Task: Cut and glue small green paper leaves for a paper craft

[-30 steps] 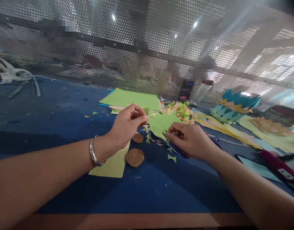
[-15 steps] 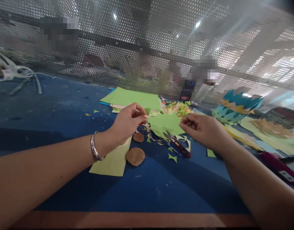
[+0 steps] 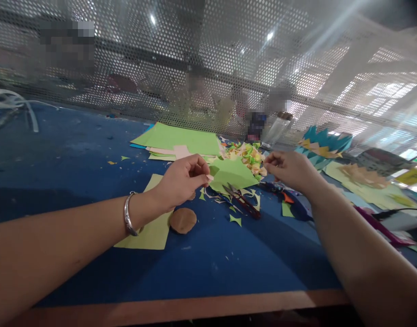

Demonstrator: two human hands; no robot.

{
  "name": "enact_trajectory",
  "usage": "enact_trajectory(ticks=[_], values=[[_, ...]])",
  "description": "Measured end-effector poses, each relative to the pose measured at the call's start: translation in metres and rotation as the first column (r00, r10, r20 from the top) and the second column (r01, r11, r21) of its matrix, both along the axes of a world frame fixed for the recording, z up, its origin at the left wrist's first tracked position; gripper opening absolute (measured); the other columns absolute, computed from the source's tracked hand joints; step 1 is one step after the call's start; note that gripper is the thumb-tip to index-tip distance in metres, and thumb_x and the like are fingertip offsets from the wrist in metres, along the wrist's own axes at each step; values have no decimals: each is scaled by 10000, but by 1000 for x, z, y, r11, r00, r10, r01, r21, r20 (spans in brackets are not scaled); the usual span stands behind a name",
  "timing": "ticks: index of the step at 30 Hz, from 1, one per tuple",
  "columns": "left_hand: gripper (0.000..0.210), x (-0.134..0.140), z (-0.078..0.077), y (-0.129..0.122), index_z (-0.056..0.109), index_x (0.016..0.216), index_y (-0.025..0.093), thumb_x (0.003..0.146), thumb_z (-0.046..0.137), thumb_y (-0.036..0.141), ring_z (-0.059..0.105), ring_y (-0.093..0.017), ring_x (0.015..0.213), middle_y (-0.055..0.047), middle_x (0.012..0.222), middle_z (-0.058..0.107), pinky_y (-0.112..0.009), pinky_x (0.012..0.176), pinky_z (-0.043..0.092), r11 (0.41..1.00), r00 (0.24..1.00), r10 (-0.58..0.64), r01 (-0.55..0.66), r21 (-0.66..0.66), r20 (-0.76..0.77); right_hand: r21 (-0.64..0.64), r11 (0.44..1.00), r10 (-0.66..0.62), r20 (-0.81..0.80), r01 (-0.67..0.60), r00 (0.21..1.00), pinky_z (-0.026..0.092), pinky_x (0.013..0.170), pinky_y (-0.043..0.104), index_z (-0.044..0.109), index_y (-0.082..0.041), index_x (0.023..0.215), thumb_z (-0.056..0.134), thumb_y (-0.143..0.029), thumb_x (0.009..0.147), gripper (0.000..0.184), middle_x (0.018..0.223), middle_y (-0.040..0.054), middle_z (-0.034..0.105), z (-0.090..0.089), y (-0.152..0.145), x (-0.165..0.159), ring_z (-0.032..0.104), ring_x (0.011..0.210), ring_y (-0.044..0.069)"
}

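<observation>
Sm. pale paper bit (image 3: 210, 177) is pinched in L hand (image 3: 181, 181), prob. for control, by green sheet (image 3: 233, 171); R hand (image 3: 290, 170) is half-curled near curled-paper pile (image 3: 247, 153), contents unclear, w/ snips (image 3: 247, 205) laid close, presumably for reach.

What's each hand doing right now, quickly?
Left hand: closed, pinching a small pale piece.
Right hand: partly curled near the paper pile; whether it holds anything cannot be told.

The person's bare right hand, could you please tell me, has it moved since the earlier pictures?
Yes, the right hand moved rightward and farther forward, judged against the round brown disc.
</observation>
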State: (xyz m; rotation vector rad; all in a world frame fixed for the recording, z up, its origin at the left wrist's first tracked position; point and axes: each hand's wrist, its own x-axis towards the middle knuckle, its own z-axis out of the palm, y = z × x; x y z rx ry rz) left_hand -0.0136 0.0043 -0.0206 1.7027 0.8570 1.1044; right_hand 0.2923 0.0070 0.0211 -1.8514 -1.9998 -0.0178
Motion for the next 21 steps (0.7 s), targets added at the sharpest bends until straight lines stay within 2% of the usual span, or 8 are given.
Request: enact_trajectory(ticks=[4,10,15,18,21], values=[[123,0,0,0,567,798,193,774,673,136,596,-126,665,19,714,593,-289,654,491,1000,1000,3,-3,30,3,-59,998,-16,63,20,998,440,585,281,655,-200,836,579,-318,826,140,746,32,720,-2,6,9,635,552,157],[114,-1,1,0,578,792,189,772,668,123,595,-130,672,18,714,583,-291,657,486,999,1000,13,-12,45,-11,-153,987,-18,127,37,992,418,580,288,651,-202,779,585,-318,819,139,615,12,683,-5,10,16,628,519,168],[114,-4,0,2,581,787,192,767,680,138,602,-132,669,16,718,582,-299,666,498,999,1000,4,-5,51,11,-227,972,-28,132,57,991,419,552,271,631,-191,736,592,-344,825,181,632,27,696,-3,11,27,641,524,168],[112,-7,1,2,583,781,193,762,678,138,601,-133,675,12,719,585,-302,669,501,998,1000,11,-11,62,8,-231,970,-50,119,77,992,433,549,271,636,-188,762,563,-362,857,211,627,35,699,0,0,38,649,512,168],[111,-8,1,2,580,777,192,761,677,141,603,-133,679,7,726,593,-298,667,501,997,1000,22,-22,70,1,-197,977,-61,116,83,991,442,547,271,654,-194,798,566,-405,870,240,640,35,707,-2,-24,53,655,514,169]])
